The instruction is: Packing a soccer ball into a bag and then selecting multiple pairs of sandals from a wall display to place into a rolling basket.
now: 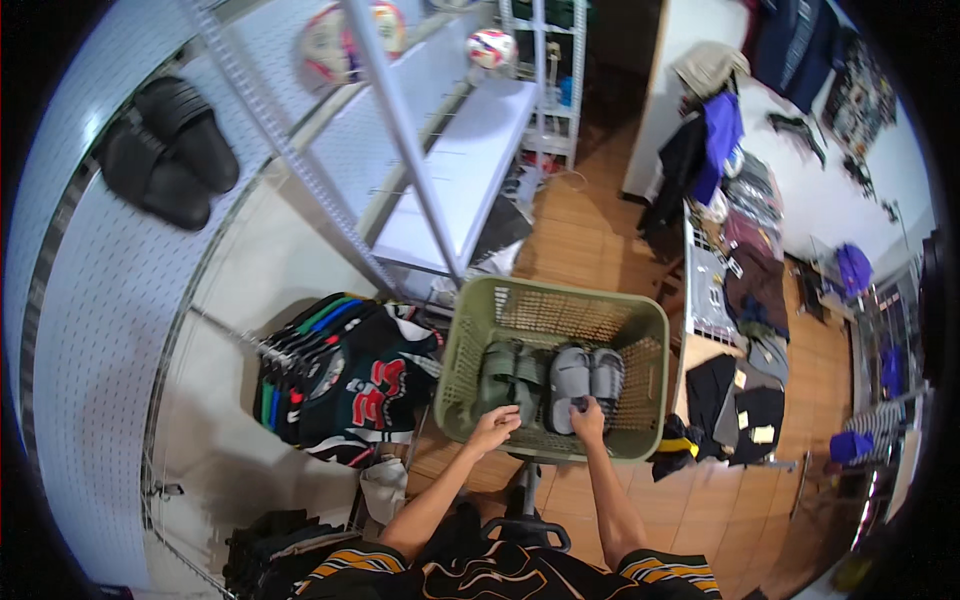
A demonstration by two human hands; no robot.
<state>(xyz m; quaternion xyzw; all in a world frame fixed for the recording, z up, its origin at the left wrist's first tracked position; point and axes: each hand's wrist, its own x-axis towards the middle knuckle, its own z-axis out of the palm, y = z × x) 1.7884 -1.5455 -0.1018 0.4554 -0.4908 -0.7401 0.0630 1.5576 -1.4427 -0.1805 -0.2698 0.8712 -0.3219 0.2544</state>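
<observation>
A large olive-green plastic basket [655, 400] stands in front of me. Inside it, a pair of dark green slide sandals [512, 372] lies on the left and a pair of grey slide sandals [572, 375] on the right, side by side. My left hand [493, 428] reaches over the near rim, its fingers closed at the heel end of the dark green pair; the exact grip is partly hidden. With thumb and fingers closed, my right hand [588, 420] grips the heel of a grey sandal.
Dark printed jerseys [370, 390] hang on a rail left of the basket. Beyond it rises a metal shelf frame [440, 230] with balls. Black slides [170, 150] hang on the perforated wall panel. Folded clothes [755, 280] cover a long table at right. A pole-like stand [530, 490] is below the basket.
</observation>
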